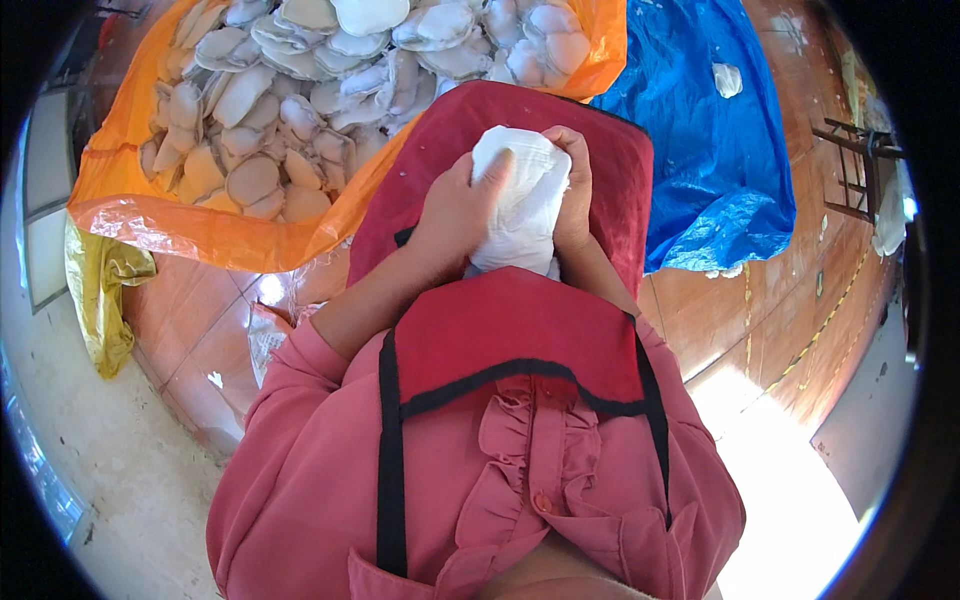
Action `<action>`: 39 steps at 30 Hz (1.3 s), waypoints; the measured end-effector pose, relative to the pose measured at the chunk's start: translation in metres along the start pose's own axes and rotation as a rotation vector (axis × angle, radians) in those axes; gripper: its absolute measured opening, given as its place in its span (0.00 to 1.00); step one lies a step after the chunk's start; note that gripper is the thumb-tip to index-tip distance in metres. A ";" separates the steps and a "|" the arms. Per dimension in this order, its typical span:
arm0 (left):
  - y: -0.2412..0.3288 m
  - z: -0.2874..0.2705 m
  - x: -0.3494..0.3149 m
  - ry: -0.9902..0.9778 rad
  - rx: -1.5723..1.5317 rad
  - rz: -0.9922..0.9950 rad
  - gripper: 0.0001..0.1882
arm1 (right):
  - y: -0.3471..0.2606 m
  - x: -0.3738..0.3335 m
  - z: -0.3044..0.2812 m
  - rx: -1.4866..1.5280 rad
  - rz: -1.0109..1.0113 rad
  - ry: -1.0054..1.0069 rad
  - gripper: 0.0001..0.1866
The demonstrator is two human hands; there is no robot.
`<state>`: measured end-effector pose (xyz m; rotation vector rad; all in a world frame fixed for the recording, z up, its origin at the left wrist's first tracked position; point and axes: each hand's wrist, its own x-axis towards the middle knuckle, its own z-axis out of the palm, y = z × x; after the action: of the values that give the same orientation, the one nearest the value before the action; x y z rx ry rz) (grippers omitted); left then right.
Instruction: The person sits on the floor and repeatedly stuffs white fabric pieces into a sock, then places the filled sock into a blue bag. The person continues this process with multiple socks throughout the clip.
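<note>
Over my lap, both hands grip a white padded fabric piece [527, 195], soft and rounded, with its upper end tilted away from me. My left hand [452, 212] wraps its left side, the thumb lying across the front. The fingers of my right hand [571, 185] close on its right edge near the top. A greyish bit shows under its lower end, just above the apron bib; I cannot make out what it is. Beneath lies the red apron [420, 165], spread over my lap.
Ahead and to the left, an orange plastic sheet [200, 235] holds a heap of flat, rounded whitish pads [300, 120]. A blue plastic sheet [715, 170] lies at the right with a small white piece [728, 80] on it. A yellow bag [100, 300] sits far left; a dark metal rack [855, 170] stands far right.
</note>
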<state>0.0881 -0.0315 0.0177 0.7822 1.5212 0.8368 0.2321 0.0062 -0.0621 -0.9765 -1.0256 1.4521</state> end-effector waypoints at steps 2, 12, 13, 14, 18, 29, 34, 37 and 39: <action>-0.007 -0.005 0.006 -0.169 -0.619 -0.299 0.23 | -0.004 -0.001 0.003 0.046 -0.012 -0.045 0.24; -0.002 -0.013 0.003 -0.097 -0.533 -0.184 0.14 | -0.009 -0.013 -0.006 -0.229 -0.200 -0.069 0.25; -0.002 -0.016 0.003 -0.107 -0.573 -0.161 0.14 | -0.008 -0.011 -0.007 -0.252 -0.251 -0.101 0.25; -0.001 -0.019 0.003 -0.116 -0.613 -0.137 0.14 | -0.006 -0.009 -0.008 -0.274 -0.301 -0.133 0.24; 0.002 -0.038 0.012 0.046 -0.577 -0.120 0.16 | -0.006 0.005 -0.018 -0.317 -0.190 -0.350 0.23; 0.002 -0.082 0.049 -0.327 -0.460 -0.075 0.20 | -0.084 0.050 0.019 -0.779 -0.644 -0.689 0.37; 0.020 -0.056 0.032 0.055 -0.584 0.157 0.19 | -0.061 0.041 0.012 -0.125 0.016 -0.455 0.22; 0.037 -0.052 0.017 0.040 -0.323 0.295 0.21 | -0.057 0.038 0.008 -0.088 0.192 -0.379 0.21; 0.043 -0.039 0.008 0.070 0.055 0.276 0.24 | -0.052 0.030 0.015 0.018 0.218 -0.354 0.20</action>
<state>0.0491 -0.0049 0.0532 1.0285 1.5236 1.0380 0.2303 0.0390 -0.0091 -0.8555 -1.1829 1.8588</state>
